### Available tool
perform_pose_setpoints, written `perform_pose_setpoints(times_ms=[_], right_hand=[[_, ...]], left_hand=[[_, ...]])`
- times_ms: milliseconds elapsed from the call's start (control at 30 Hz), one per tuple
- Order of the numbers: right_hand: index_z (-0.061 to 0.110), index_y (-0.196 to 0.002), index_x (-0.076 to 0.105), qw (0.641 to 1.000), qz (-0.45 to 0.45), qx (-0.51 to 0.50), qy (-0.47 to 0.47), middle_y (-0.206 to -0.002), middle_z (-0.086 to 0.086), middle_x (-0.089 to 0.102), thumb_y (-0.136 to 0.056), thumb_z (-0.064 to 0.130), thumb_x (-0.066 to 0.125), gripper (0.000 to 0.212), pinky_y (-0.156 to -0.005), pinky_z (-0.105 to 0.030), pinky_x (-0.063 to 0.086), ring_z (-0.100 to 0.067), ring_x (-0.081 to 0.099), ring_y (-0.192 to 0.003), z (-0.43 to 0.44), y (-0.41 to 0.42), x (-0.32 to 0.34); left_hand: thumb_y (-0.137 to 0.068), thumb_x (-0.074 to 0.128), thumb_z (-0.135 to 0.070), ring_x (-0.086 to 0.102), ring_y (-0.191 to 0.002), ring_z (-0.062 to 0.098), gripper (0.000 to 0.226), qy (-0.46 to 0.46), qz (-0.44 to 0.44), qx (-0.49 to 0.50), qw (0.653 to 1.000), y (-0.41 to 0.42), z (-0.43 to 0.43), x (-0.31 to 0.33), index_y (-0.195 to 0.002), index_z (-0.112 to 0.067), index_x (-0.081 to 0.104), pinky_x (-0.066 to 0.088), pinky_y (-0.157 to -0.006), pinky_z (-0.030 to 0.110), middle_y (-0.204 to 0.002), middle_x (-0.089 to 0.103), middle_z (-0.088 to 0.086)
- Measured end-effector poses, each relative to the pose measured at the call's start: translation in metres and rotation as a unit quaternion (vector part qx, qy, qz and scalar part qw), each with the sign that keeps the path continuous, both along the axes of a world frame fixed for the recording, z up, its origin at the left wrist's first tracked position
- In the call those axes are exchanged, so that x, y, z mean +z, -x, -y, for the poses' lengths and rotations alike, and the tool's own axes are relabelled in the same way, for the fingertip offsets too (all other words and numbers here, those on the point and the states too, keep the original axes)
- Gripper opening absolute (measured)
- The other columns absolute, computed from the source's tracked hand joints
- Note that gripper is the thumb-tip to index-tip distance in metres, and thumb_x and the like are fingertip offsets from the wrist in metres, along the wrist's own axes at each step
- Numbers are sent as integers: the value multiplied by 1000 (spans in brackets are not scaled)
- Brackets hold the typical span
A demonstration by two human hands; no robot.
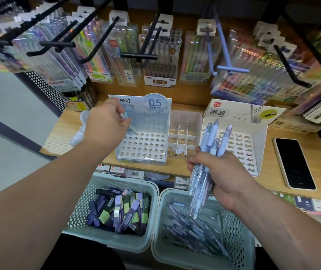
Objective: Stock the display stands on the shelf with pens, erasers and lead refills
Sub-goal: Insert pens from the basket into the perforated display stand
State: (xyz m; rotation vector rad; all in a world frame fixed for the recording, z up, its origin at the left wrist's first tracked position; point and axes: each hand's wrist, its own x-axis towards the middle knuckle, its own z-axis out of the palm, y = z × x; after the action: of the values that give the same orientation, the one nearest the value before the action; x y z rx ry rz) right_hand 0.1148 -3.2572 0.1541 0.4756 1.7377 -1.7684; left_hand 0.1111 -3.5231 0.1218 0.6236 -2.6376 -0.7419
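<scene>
Left hand (105, 123) pinches one pen (124, 115) over the nearly empty holed pen stand (142, 147) beneath it, right hand (220, 172) clutches a pen bundle (212, 137); rightward, divided tray (183, 133) and lead-refill stand (239, 147) hold almost nothing, so stocking looks barely begun.

Phone (294, 163) right of stands (143, 145) — baskets (116, 240) below.
</scene>
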Motion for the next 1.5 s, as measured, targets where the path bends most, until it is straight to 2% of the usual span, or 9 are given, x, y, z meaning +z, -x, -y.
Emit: perform_pose_setpoints(times_ms=[233,533,700,867,1000,1067,1200,1333,1500], right_hand=[[7,-97,68,1000,-1,1,-1,-89,-17,76,-81,-2,74,20,-67,-36,57,-18,73,-74,1,1,-1],[13,-84,69,1000,-3,13,-2,-80,-14,74,-80,-1,73,15,-79,-43,54,-24,69,-77,-3,1,2],[12,-84,69,1000,-2,13,1,-79,-13,74,-81,-1,73,14,-75,-41,54,-24,69,-77,-4,1,2],[13,-87,69,1000,3,18,9,-81,-14,74,-81,-1,73,16,-67,-35,55,-22,70,-74,-4,1,4],[12,-91,69,1000,6,24,15,-80,-11,74,-82,-1,73,16,-63,-34,56,-19,71,-72,-3,0,6],[12,-90,68,1000,4,27,16,-79,-11,73,-82,0,73,15,-68,-36,54,-20,70,-73,-2,0,6],[11,-81,72,997,-13,72,12,-77,-12,72,-81,-1,73,12,-72,-36,51,-21,68,-73,5,-3,10],[3,-83,74,992,-40,115,42,-73,-14,72,-82,-9,65,15,-59,-24,53,-17,68,-63,11,-11,15],[6,-82,76,990,-37,133,14,-73,-12,71,-80,-3,68,12,-68,-34,50,-20,63,-68,10,-9,13]], left_hand=[[-83,78,-18,67,-64,23,21,-14,12,-17,1000,2,1,2,-81,-19,58,57,-66,39,-68,66,3],[-83,76,-10,66,-62,26,22,-15,35,-60,997,8,-2,-2,-80,-18,55,56,-64,40,-64,58,-2],[-83,75,-9,62,-67,25,31,-32,19,-28,999,11,-6,-17,-92,-19,47,51,-64,36,-65,58,-1],[-82,77,-10,66,-62,25,39,-105,21,-3,994,11,-5,-24,-79,-28,43,58,-65,45,-62,62,3],[-83,77,-20,56,-57,21,33,-67,40,-8,997,6,-17,-14,-73,-20,45,52,-61,37,-60,56,1],[-87,74,-32,58,-55,22,26,-185,67,-27,980,0,-38,5,-76,-17,56,50,-54,34,-67,64,5],[-95,63,-43,57,-55,17,27,-421,160,-120,885,-19,-93,33,-91,-17,71,44,-51,27,-79,70,3],[-96,65,-28,56,-53,20,18,-501,138,-125,845,-31,-117,29,-95,-11,71,41,-44,20,-62,58,-1],[-93,68,-24,57,-49,17,13,-536,126,-123,825,-35,-114,27,-100,-13,73,41,-46,19,-60,62,-2]])
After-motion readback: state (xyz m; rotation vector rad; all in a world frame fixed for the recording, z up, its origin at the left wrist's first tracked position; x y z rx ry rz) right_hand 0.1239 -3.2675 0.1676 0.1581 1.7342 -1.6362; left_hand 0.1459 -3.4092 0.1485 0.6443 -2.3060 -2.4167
